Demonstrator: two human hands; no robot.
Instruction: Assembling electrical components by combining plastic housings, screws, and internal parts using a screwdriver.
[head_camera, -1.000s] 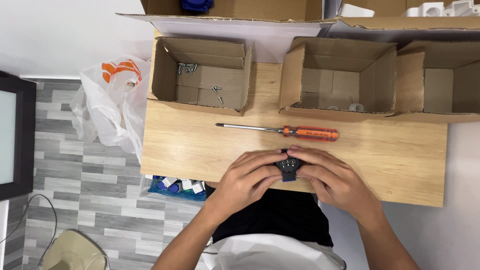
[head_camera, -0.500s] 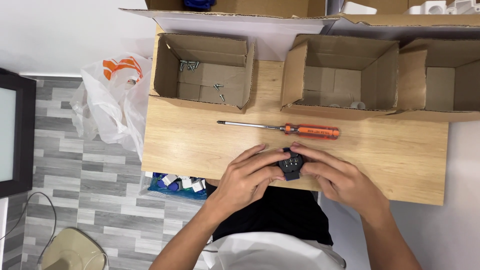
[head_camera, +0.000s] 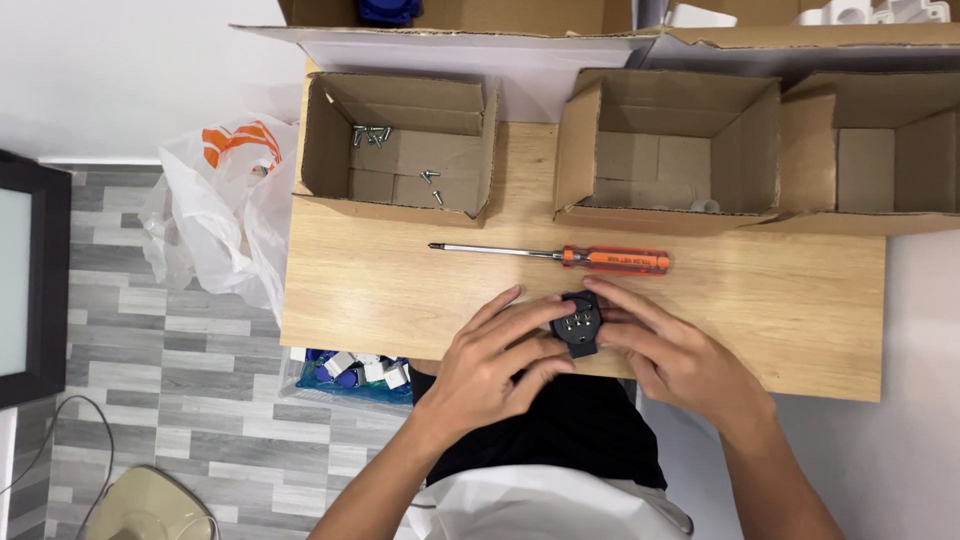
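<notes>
black and small, the plug (head_camera: 578, 326) sits near the front edge of the wooden surface (head_camera: 800, 310), held between both hands. from the head view, the left hand (head_camera: 490, 365) has its fingers closed on the plug's left side, and the right hand (head_camera: 680, 355) is closed on its right side, with fingertips on top. little metal bits show on the plug's face.

just behind the hands lies a screwdriver (head_camera: 560, 256) with an orange handle, apart from them. farther back stand open cardboard boxes; the left box (head_camera: 400, 150) has a few loose screws (head_camera: 372, 133) in it. a white plastic bag (head_camera: 215, 215) hangs off the left.

to do this well, i think both hands should hold the plug steady and flat, with its face up.
</notes>
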